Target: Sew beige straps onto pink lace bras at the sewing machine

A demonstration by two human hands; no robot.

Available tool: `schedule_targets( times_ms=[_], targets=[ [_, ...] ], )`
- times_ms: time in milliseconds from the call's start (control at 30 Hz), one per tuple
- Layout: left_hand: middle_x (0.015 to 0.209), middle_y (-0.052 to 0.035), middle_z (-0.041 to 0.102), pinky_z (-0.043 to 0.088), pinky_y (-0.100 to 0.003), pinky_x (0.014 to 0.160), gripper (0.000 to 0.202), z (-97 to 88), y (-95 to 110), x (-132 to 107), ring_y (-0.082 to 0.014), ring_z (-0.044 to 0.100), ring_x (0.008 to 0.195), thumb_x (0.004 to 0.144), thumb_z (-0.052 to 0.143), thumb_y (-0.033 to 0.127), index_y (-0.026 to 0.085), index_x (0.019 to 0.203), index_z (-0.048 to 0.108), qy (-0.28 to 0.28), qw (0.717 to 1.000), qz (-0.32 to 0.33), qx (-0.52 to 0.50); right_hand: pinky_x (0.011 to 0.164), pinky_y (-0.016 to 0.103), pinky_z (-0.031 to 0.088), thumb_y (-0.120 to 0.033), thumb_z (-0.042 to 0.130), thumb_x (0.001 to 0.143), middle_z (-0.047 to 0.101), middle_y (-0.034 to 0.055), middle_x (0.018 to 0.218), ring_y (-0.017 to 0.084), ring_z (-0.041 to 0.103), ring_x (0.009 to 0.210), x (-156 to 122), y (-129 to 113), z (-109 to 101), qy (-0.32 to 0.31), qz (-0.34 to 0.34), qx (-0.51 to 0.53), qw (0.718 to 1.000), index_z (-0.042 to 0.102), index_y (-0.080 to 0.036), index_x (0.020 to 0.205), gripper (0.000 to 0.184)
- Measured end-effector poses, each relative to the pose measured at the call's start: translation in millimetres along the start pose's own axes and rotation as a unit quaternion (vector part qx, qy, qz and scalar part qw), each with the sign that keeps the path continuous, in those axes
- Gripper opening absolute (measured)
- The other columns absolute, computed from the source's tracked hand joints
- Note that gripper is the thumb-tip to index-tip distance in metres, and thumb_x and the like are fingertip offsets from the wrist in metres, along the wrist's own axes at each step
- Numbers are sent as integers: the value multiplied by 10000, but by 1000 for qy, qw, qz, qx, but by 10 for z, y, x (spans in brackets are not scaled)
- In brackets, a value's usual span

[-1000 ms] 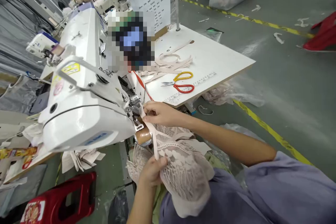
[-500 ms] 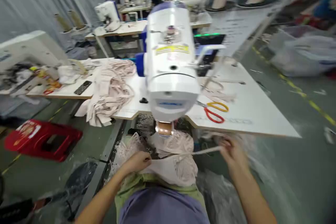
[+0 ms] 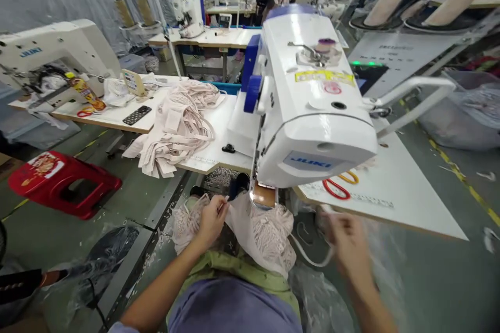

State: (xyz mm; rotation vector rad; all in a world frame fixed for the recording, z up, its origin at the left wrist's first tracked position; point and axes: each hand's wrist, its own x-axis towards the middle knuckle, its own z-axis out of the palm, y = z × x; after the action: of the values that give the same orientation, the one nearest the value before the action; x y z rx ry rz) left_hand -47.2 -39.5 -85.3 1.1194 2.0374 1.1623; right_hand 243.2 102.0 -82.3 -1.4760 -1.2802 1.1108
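Observation:
A pale pink lace garment (image 3: 272, 237) lies bunched over the lap, below the needle end of a white sewing machine (image 3: 312, 135). My left hand (image 3: 213, 218) is closed, pinching an edge of its smooth cloth at the left. Off to the right, under the table's front edge, my right hand (image 3: 349, 242) is blurred but closed around a narrow pale strap (image 3: 314, 263). The strap hangs in a slack loop between this hand and the garment. More pale lace fabric (image 3: 186, 223) sits left of my left hand.
Pale fabric strips (image 3: 175, 127) are heaped on the table's left side. Red-and-yellow-handled scissors (image 3: 336, 190) lie right of the machine. A dark phone-like object (image 3: 136, 115) rests on the left table. A red stool (image 3: 64, 182) stands on the floor; clear plastic (image 3: 322, 296) lies low right.
The view has swung, and the machine head appears larger and further right. The strap, pulled straight before, now sags in a loop. My left hand has risen with the cloth edge.

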Motion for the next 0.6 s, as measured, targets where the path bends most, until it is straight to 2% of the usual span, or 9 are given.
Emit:
schedule_targets(
  times_ms=[67, 133, 200, 300, 400, 467, 533, 600],
  targets=[
    [860, -42, 702, 475, -262, 717, 209, 4, 153, 2, -176, 643, 789, 922, 507, 338, 185, 976, 639, -61, 997, 38, -6, 572, 327, 421, -537, 630, 777, 656, 69, 858, 174, 547, 653, -345, -72, 232, -134, -74, -54, 987, 561, -233, 879, 328],
    [970, -57, 738, 490, -269, 777, 232, -9, 328, -10, -189, 674, 878, 926, 509, 334, 197, 1006, 678, -117, 991, 68, -14, 606, 291, 434, -474, 579, 871, 649, 38, 839, 160, 569, 675, -594, -187, 398, -232, -128, -107, 958, 563, -226, 898, 250],
    [1037, -69, 751, 500, -270, 792, 258, -39, 500, -41, -200, 690, 928, 930, 521, 343, 196, 1041, 702, -165, 982, 91, -8, 575, 263, 412, -423, 555, 915, 642, 15, 831, 129, 545, 607, -730, -317, 491, -286, -146, -139, 937, 549, -227, 936, 197],
    [1093, -84, 747, 510, -273, 780, 326, -85, 684, -119, -216, 699, 954, 900, 604, 388, 182, 1138, 687, -222, 964, 140, 44, 556, 252, 385, -370, 537, 936, 658, 9, 870, 118, 547, 582, -804, -469, 525, -320, -171, -167, 917, 512, -231, 973, 146],
    [966, -58, 751, 483, -266, 697, 301, -75, 726, -184, -203, 700, 851, 899, 628, 399, 189, 1107, 685, -224, 944, 203, 130, 567, 255, 371, -296, 536, 930, 676, 1, 851, 137, 581, 615, -815, -535, 516, -349, -195, -206, 893, 504, -229, 982, 90],
    [812, -35, 723, 423, -261, 604, 227, -43, 689, -205, -182, 675, 723, 958, 544, 351, 183, 972, 695, -206, 929, 238, 197, 578, 258, 377, -291, 547, 928, 691, -6, 848, 145, 600, 634, -805, -551, 516, -369, -179, -221, 885, 517, -229, 1025, 119],
    [723, -28, 689, 367, -266, 556, 285, -10, 630, -213, -171, 643, 643, 996, 459, 303, 173, 862, 675, -188, 912, 267, 247, 603, 257, 401, -325, 555, 937, 706, -5, 886, 152, 625, 691, -784, -568, 521, -390, -150, -219, 882, 556, -236, 1062, 153],
    [701, -30, 675, 337, -271, 540, 326, 15, 572, -218, -168, 627, 619, 1012, 416, 294, 168, 827, 654, -170, 903, 292, 265, 643, 255, 427, -343, 552, 946, 715, 4, 944, 159, 643, 784, -754, -592, 527, -409, -133, -209, 878, 617, -246, 1053, 158]
  ],
)
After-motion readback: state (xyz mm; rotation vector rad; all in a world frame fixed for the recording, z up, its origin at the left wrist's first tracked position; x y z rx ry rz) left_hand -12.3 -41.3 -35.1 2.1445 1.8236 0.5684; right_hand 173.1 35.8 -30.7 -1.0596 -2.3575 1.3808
